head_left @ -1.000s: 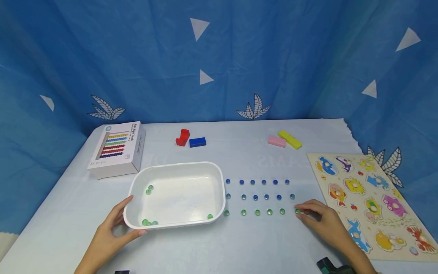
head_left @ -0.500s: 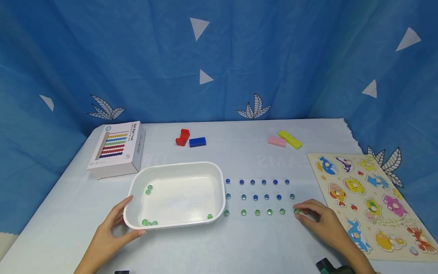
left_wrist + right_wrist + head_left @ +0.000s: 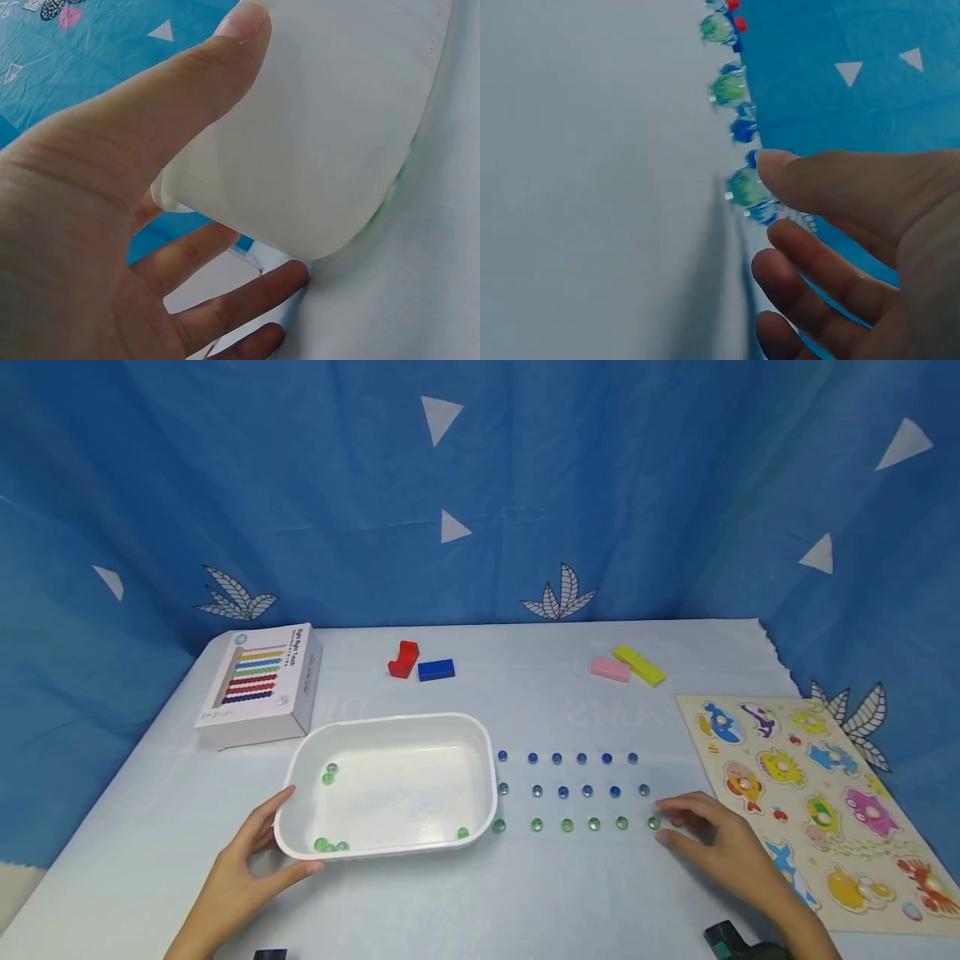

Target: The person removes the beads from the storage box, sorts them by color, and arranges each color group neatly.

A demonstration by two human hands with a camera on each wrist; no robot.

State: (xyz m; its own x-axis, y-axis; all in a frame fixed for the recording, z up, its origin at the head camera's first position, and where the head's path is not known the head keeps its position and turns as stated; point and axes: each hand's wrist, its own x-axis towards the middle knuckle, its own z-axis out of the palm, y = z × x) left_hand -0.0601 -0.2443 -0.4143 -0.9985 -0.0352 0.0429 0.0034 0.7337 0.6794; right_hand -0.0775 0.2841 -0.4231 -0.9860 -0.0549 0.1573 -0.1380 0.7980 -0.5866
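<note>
My left hand (image 3: pixel 242 875) grips the near left corner of a white plastic tray (image 3: pixel 401 785), thumb along one side and fingers at the end, also seen in the left wrist view. Several green glass marbles (image 3: pixel 321 844) lie inside the tray. To its right, marbles stand in three rows: blue at the back, mixed blues in the middle, green in front. Beside the last green marble (image 3: pixel 654 822) of the front row is my right hand (image 3: pixel 723 846), thumb and fingers parted and holding nothing. The right wrist view has this green marble (image 3: pixel 747 187) just off the thumb tip.
A boxed bead toy (image 3: pixel 258 685) stands back left. Red (image 3: pixel 403 659) and blue blocks (image 3: pixel 437 670) lie behind the tray; pink (image 3: pixel 611 669) and yellow blocks (image 3: pixel 639 666) lie further right. A wooden sea-animal puzzle board (image 3: pixel 795 802) borders my right hand.
My right thumb and fingers have let go of the last green marble and drawn slightly apart to the right. The left hand still holds the tray; the head view has shifted slightly.
</note>
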